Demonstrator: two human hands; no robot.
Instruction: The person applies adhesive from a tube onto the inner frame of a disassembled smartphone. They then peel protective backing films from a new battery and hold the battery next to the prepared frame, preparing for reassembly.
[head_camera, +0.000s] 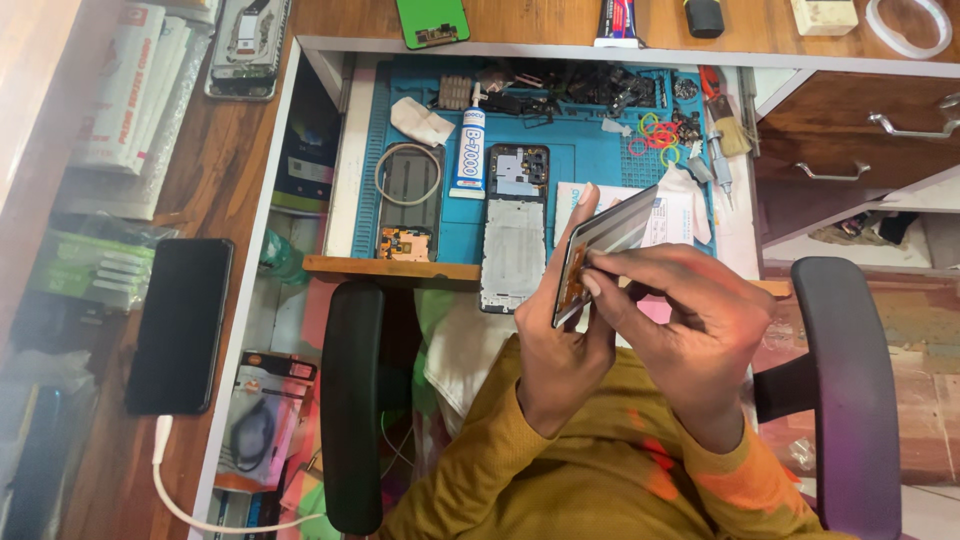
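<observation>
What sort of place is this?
Probably a phone repair bench: an opened phone frame lies on a blue work mat beside a glue tube, while both hands hold a phone screen panel.

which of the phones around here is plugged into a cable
The black phone lying face up on the wooden desk at far left; a white cable runs from its lower end. The others are dismantled.

Thin phone screen panel (603, 250), tilted edgewise

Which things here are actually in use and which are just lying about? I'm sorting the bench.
In use:
left hand
right hand
phone screen panel, held by both

Lying about:
open phone frame
glue tube
black phone on charge
coloured rubber bands
brush
green board
</observation>
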